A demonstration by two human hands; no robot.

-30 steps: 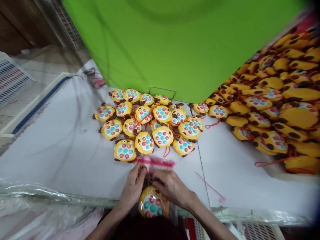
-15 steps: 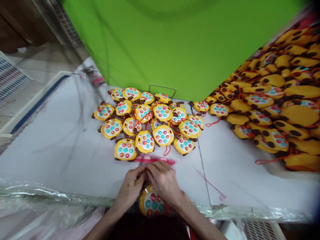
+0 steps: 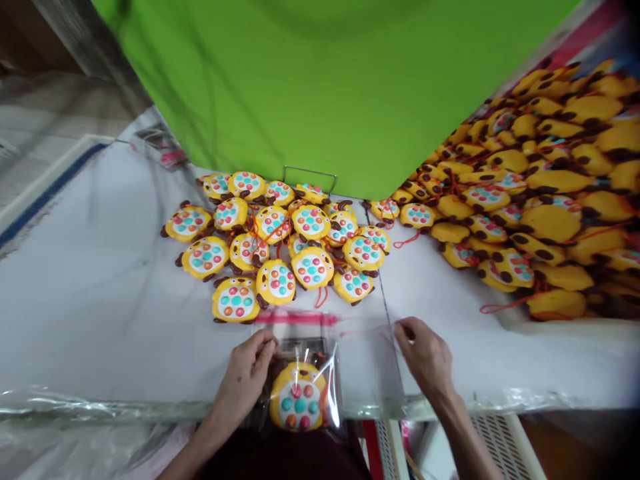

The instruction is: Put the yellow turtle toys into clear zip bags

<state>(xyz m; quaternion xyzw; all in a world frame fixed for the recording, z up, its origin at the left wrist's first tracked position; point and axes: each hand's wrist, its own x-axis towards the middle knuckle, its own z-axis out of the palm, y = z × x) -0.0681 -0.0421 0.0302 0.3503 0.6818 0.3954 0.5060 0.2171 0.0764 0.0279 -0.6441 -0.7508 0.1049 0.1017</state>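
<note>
Two pinches: left hand (image 3: 243, 375) on clear bag (image 3: 302, 360), right hand (image 3: 428, 358) on strip (image 3: 365, 330) (faint pink).

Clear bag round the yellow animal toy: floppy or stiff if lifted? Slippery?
The clear bag is probably floppy: it looks thin and creased. It may feel slippery, judging by its bright glare. The yellow animal toy inside looks bulky and rounded, so it could make the bag sag if lifted by an edge.
</note>
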